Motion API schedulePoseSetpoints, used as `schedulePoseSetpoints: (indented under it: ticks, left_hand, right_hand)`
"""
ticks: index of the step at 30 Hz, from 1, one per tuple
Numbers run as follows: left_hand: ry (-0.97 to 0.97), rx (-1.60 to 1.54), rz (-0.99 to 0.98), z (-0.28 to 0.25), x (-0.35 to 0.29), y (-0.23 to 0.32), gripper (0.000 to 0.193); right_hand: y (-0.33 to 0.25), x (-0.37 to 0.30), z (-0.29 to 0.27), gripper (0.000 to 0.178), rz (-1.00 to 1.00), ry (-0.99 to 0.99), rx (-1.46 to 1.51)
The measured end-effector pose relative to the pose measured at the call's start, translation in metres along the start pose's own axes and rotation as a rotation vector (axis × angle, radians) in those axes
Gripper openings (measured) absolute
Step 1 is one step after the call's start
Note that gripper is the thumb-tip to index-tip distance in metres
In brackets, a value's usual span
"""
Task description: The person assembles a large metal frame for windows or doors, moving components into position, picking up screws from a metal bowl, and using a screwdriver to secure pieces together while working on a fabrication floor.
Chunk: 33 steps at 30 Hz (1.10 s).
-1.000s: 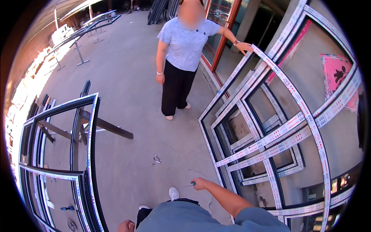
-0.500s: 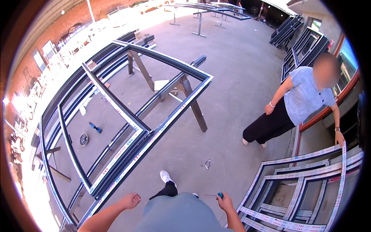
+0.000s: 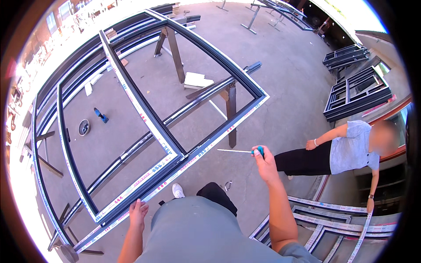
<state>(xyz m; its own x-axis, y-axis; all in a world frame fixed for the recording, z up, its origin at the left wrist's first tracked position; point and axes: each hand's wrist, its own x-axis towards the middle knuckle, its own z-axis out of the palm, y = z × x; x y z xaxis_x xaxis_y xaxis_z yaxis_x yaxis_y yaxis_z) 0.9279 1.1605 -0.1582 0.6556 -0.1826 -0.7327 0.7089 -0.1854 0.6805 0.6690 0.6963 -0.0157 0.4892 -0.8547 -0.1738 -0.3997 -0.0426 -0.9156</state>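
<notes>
The screwdriver [image 3: 242,151], likely light, stiff and best held by its teal handle [image 3: 261,150], sits in the closed right grip [image 3: 265,165], raised nearer the frame [image 3: 142,117] than earlier, while the left grip [image 3: 138,214], loosely open, seemingly empty, hangs by the frame's near edge.

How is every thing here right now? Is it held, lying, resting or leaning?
Right hand: closed around the screwdriver.
Screwdriver: held, its shaft pointing left.
Left hand: empty, loosely curled.
Big window frame: lying across brown supports.
Bowl: on the floor, contents too small to tell.
Blue tool: lying on the floor.
Dark frames: leaning in a stack.
Other person's hand: resting on the white-taped frame.
</notes>
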Motion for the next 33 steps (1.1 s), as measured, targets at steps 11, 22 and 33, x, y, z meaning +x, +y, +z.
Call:
schedulePoseSetpoints:
  ticks: [11,22,33]
  left_hand:
    - [0.332,-0.377,-0.025,0.032,0.026,0.002,0.063]
    - [0.796,-0.607,-0.022,0.033,0.040,0.050,0.098]
    - [0.876,-0.466,-0.391,0.003,0.073,0.071,0.051]
  right_hand:
    - [-0.017,0.235,0.083,0.026,-0.294,-0.297,-0.287]
    - [0.047,0.330,0.165,0.022,-0.026,-0.796,-0.009]
    - [0.091,0.294,0.164,0.015,-0.709,-1.108,-0.235]
